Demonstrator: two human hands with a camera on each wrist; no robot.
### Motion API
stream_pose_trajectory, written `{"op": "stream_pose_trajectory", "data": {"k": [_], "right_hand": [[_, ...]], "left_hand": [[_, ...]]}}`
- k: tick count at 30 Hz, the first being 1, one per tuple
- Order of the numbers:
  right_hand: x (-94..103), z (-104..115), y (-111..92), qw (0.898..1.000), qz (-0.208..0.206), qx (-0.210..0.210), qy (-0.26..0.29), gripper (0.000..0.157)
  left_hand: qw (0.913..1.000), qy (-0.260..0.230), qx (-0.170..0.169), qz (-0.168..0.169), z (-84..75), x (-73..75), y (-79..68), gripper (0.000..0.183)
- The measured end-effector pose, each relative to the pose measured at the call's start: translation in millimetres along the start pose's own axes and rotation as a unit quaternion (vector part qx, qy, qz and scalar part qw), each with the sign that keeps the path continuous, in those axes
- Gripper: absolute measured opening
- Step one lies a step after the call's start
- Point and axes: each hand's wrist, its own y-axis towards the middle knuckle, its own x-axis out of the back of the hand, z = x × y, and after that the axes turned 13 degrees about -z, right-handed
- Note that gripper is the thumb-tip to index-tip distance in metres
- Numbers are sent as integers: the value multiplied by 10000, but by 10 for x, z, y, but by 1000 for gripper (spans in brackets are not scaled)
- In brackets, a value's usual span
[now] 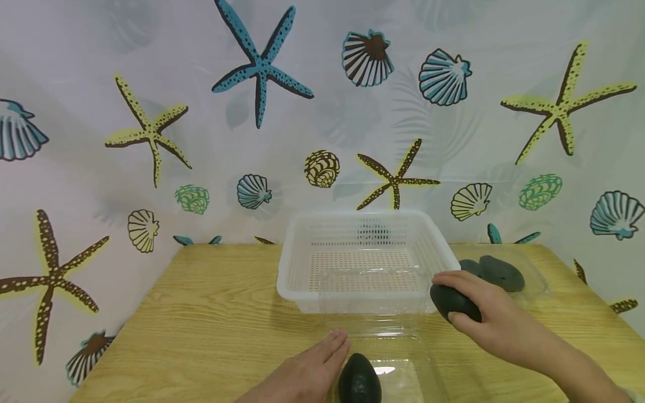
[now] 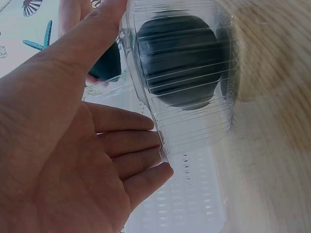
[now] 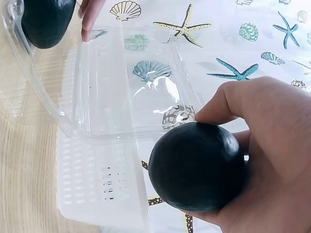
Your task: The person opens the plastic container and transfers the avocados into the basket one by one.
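My right hand (image 1: pixel 496 316) grips a dark green avocado (image 1: pixel 453 302), held in the air by the front right corner of the white basket. The right wrist view shows the avocado (image 3: pixel 197 167) between thumb and fingers. A second avocado (image 1: pixel 360 380) lies in the near left part of a clear plastic clamshell box (image 1: pixel 428 364). The box's lid (image 1: pixel 373 291) stands raised against the basket front. My left hand (image 1: pixel 312 369) is beside the box, its fingers fairly straight and touching the box's side wall in the left wrist view.
A white perforated plastic basket (image 1: pixel 288 268) stands at the back of the wooden table (image 1: pixel 211 324). Right of it, another clear box (image 1: pixel 539 274) holds dark oval fruits (image 1: pixel 501 273). A curtain with starfish and shells (image 1: pixel 322 112) hangs behind the table.
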Motion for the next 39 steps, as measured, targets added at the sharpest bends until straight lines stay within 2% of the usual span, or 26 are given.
{"op": "stream_pose_trajectory", "data": {"k": [9,15,22,29,36,39], "right_hand": [[26,22,155,10000,-74,-23,-33,49],[-3,-9,295,9991,141,-400,56,45],[-66,-47,417,9966,327,-715,229,43],[-152,-88,493,9960,315,-778,317,47],[-211,-156,542,9956,338,-826,289,50],[-224,-170,560,9948,406,-888,303,50]], "left_hand": [[9997,-82,185,117,-3,-2,-2,98],[9999,-24,112,-3,7,-13,-14,95],[9999,-44,143,57,4,-19,-7,95],[9999,72,99,62,4,-10,-1,97],[9996,-27,217,168,-8,3,5,99],[9998,6,168,105,-3,-5,-3,98]]}}
